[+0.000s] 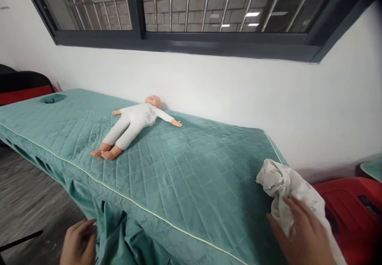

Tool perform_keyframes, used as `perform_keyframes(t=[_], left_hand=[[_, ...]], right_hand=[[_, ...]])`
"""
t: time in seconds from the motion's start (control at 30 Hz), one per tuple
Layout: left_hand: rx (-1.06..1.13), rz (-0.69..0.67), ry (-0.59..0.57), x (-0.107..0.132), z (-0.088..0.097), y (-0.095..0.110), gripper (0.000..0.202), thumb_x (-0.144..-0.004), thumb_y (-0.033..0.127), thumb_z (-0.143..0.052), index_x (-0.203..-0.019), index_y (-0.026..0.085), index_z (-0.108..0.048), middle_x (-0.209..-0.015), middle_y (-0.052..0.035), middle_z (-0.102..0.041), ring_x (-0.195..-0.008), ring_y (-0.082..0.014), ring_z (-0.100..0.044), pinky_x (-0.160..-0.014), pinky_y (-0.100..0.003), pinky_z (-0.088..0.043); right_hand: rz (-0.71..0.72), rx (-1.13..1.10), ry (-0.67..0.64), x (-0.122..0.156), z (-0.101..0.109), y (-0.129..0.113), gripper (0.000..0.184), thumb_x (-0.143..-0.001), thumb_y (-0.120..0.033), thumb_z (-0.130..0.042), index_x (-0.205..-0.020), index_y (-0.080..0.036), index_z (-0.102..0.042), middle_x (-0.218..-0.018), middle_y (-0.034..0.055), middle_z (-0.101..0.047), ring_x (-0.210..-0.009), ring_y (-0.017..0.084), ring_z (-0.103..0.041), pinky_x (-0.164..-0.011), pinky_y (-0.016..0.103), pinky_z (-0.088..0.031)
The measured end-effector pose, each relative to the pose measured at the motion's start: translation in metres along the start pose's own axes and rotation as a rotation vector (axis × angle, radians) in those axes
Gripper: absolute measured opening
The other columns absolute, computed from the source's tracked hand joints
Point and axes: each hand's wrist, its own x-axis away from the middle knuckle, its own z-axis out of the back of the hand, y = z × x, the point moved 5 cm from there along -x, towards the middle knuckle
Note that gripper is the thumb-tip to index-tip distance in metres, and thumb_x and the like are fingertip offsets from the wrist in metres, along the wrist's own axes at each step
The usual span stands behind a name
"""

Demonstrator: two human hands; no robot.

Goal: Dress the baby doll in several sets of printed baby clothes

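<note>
While the right hand [306, 231] holds it, the whitish, printed cloth [301, 184] looks crumpled.

left hand [78, 242] low, fingers loosely curled; right hand [306, 230] extended, thumb spread from fingers.

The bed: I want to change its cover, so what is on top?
A doll lies on its back. A cloth, partly covered by the right hand, overlaps the right end of the bed; whether it rests there is unclear. What lies beneath the doll is hidden.
</note>
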Motion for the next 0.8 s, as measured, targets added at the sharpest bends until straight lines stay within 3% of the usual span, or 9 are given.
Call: perform_keyframes(t=[0.1,0.2,0.3,0.4,0.5,0.57,0.67,0.73,0.8], left_hand=[[0.215,-0.282,0.009,0.007,-0.028,0.069,0.012,-0.081,0.031,-0.060,-0.091,0.024,-0.063,-0.099,-0.0064,-0.062,-0.093,-0.0254,-0.063,-0.079,-0.039,-0.055],[0.404,-0.495,-0.226,0.008,-0.065,0.151,0.023,-0.085,0.018,-0.055,-0.105,0.027,-0.063,-0.109,-0.0055,-0.064,-0.102,-0.0219,-0.063,-0.089,-0.038,-0.052],[0.513,-0.466,-0.462,-0.003,-0.108,0.208,0.025,-0.090,0.020,-0.049,-0.111,0.025,-0.062,-0.115,-0.0074,-0.065,-0.106,-0.0215,-0.062,-0.093,-0.038,-0.051],[0.601,-0.392,-0.670,-0.014,-0.147,0.245,0.025,-0.092,0.026,-0.049,-0.114,0.024,-0.062,-0.112,-0.0065,-0.067,-0.101,-0.0206,-0.064,-0.088,-0.036,-0.052],[0.719,-0.393,-0.882,-0.016,-0.172,0.268,0.043,-0.088,0.034,-0.061,-0.130,0.026,-0.054,-0.124,-0.0071,-0.063,-0.105,-0.0207,-0.062,-0.090,-0.036,-0.050],[0.793,-0.396,-0.918,-0.018,-0.177,0.275,0.066,-0.083,0.037,-0.069,-0.143,0.028,-0.042,-0.135,-0.0088,-0.055,-0.112,-0.0215,-0.059,-0.097,-0.037,-0.048],[0.886,-0.304,-0.700,-0.030,-0.175,0.267,0.077,-0.080,0.040,-0.072,-0.147,0.027,-0.035,-0.143,-0.0111,-0.043,-0.124,-0.0237,-0.050,-0.109,-0.040,-0.040],[0.906,-0.195,-0.494,-0.040,-0.171,0.255,0.072,-0.082,0.040,-0.069,-0.144,0.025,-0.037,-0.144,-0.0112,-0.038,-0.131,-0.0248,-0.044,-0.113,-0.041,-0.034],[0.915,-0.122,-0.373,-0.046,-0.169,0.246,0.062,-0.084,0.039,-0.067,-0.139,0.024,-0.043,-0.143,-0.0109,-0.040,-0.134,-0.0249,-0.041,-0.115,-0.041,-0.032]], right_hand=[[-0.106,0.339,0.016,-0.025,0.008,0.030,0.080,-0.083,-0.061,-0.044,-0.142,-0.008,-0.041,-0.138,0.0320,-0.047,-0.124,0.055,-0.047,-0.091,0.069,-0.041],[-0.295,0.410,-0.139,-0.047,0.009,0.048,0.076,-0.083,-0.063,-0.047,-0.137,-0.010,-0.049,-0.109,0.0334,-0.063,-0.098,0.048,-0.064,-0.071,0.056,-0.048],[-0.324,0.269,-0.230,-0.067,0.000,0.043,0.059,-0.083,-0.057,-0.048,-0.125,-0.016,-0.058,-0.111,0.0268,-0.066,-0.102,0.041,-0.066,-0.074,0.049,-0.049],[-0.180,0.026,-0.140,-0.082,-0.014,0.003,0.052,-0.079,-0.051,-0.051,-0.116,-0.017,-0.061,-0.123,0.0190,-0.064,-0.114,0.038,-0.061,-0.094,0.050,-0.046],[-0.084,-0.261,-0.173,-0.089,-0.032,-0.060,0.043,-0.081,-0.046,-0.055,-0.115,-0.019,-0.062,-0.121,0.0118,-0.067,-0.112,0.031,-0.062,-0.099,0.045,-0.045],[-0.050,-0.416,-0.221,-0.095,-0.039,-0.103,0.035,-0.082,-0.038,-0.056,-0.111,-0.021,-0.064,-0.119,0.0083,-0.068,-0.109,0.027,-0.063,-0.100,0.042,-0.045],[-0.019,-0.621,-0.374,-0.107,-0.043,-0.154,0.030,-0.084,-0.037,-0.060,-0.110,-0.022,-0.067,-0.114,0.0048,-0.071,-0.103,0.024,-0.065,-0.094,0.037,-0.049],[-0.035,-0.716,-0.445,-0.117,-0.045,-0.167,0.032,-0.084,-0.039,-0.063,-0.111,-0.022,-0.067,-0.110,0.0038,-0.072,-0.098,0.023,-0.067,-0.088,0.034,-0.051],[-0.047,-0.770,-0.544,-0.128,-0.050,-0.167,0.033,-0.085,-0.043,-0.063,-0.110,-0.021,-0.068,-0.107,0.0041,-0.073,-0.091,0.022,-0.068,-0.081,0.033,-0.052]])
